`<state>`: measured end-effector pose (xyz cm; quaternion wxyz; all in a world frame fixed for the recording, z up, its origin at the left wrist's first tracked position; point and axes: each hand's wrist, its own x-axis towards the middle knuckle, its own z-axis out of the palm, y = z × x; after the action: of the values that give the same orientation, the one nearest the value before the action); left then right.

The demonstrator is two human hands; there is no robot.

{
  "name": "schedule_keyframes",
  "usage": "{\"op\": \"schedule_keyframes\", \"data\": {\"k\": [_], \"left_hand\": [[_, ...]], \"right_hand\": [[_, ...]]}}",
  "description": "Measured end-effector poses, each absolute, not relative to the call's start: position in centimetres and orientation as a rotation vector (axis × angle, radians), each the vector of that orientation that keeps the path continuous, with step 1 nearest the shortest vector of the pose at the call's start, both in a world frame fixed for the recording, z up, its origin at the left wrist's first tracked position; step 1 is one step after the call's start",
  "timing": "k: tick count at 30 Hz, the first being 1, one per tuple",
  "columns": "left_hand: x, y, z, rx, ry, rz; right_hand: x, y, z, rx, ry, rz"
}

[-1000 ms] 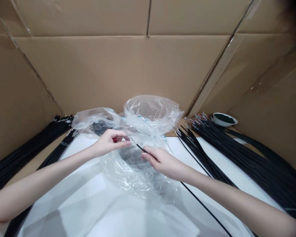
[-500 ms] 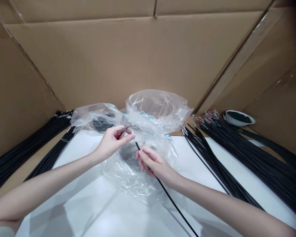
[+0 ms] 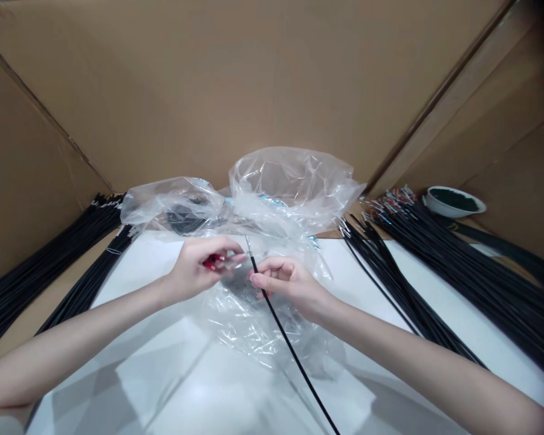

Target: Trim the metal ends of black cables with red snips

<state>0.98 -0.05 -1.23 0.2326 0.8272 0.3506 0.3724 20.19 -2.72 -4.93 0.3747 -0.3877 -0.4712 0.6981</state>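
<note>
Head view shows my 2 bare hands meeting over a white table [image 3: 435,314], inside brown cardboard walls [image 3: 254,78]. At the far left, long bundles of black cables [image 3: 40,272] lie along the table edge, well apart from my hands and out of my way.

My left hand [image 3: 194,269] is closed, with thumb and fingers pressed together on a small red piece [image 3: 212,261]. It is too small to say exactly what it is. I hold it just beside the bare tip of the single black cable [image 3: 281,329], I think so that both ends are close together and at the same height.

My right hand [image 3: 285,284] pinches this cable a little under its tip, between thumb and fingers, so the tip stands up and points toward the left hand. The rest of the cable runs down toward me across the table and leaves the picture at the bottom edge.

Under and behind both hands there is a crumpled clear plastic bag [image 3: 294,187] with something dark inside; a 2nd one lies to its left. The loose plastic is touching my wrists and can catch the cable.

To the right, more black cables [image 3: 462,272] are spread with coloured ends at the far side, and a small white bowl [image 3: 456,201] stands behind them.
</note>
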Motion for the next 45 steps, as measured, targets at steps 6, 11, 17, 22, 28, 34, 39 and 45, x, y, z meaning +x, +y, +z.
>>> {"op": "schedule_keyframes", "data": {"k": [6,11,17,22,28,34,39,45], "left_hand": [[0.9,-0.1,-0.7,2.279,1.011,0.958],[2.1,0.0,-0.4,2.160,1.087,0.904],[1.3,0.2,-1.8,2.622,0.798,0.961],[1.8,0.1,-1.2,2.217,1.083,0.946],[3.0,0.5,-0.3,1.931,1.183,0.843],[1.8,0.7,-1.3,2.445,0.971,0.953],[0.8,0.7,-2.3,2.772,0.618,1.053],[1.8,0.5,-0.9,2.343,1.017,0.903]], "right_hand": [[20.0,-2.9,-4.9,-1.065,-1.189,1.718],[19.7,-2.8,-4.9,-1.040,-1.171,1.710],[19.6,-2.9,-5.0,-1.046,-1.125,1.657],[19.4,-2.9,-5.3,-1.046,-1.142,1.629],[19.4,-2.8,-5.0,-1.039,-1.188,1.621],[20.3,-2.1,-4.2,-0.931,-1.231,1.801],[20.3,-2.1,-4.4,-0.986,-1.203,1.737],[19.7,-2.2,-4.6,-1.001,-1.145,1.724]]}}
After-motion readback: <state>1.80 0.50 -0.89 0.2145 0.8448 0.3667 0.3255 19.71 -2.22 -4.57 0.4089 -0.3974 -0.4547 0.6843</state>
